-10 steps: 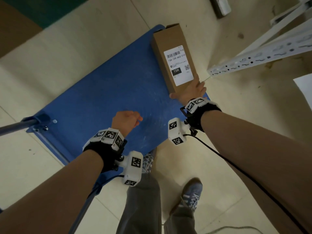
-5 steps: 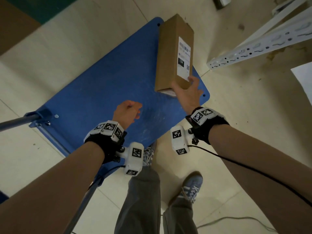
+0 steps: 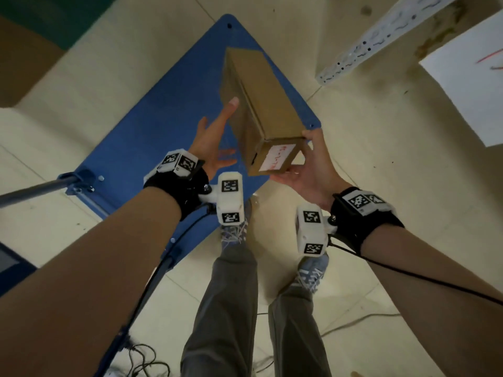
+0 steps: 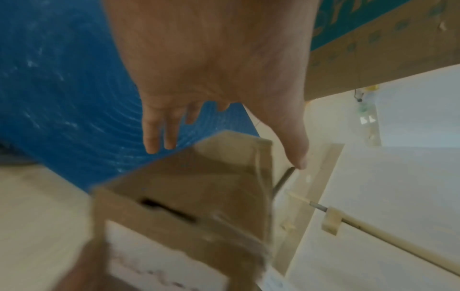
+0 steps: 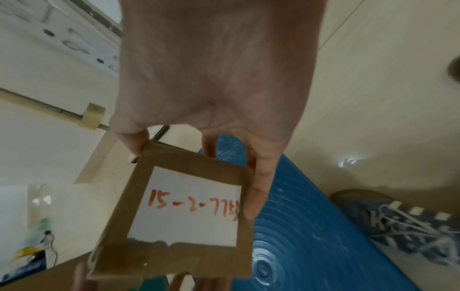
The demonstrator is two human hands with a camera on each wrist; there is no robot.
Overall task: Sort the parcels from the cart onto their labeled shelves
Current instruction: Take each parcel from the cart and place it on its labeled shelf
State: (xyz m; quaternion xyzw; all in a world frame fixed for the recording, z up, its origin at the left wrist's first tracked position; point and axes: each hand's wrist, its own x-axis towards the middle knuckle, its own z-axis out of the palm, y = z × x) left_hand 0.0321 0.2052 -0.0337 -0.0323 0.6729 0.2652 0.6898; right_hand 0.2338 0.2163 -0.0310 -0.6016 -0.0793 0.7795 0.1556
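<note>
Black wrist straps point(image 3: 187, 191) topped with white blocks bearing black square markers are worn on both bare forearms. A white marker-tagged camera housing point(image 3: 230, 201) is mounted at each wrist, trailing a black cable point(image 3: 424, 278). Grey trousers point(image 3: 231, 308) and blue white-laced sneakers point(image 3: 310, 273) are worn.

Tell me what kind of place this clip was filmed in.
Probably a stockroom or small warehouse. A blue cart stands on a bare floor, a perforated metal shelf upright rises beside it, and the right hand holds a cardboard parcel with a handwritten red code label on its end.
</note>
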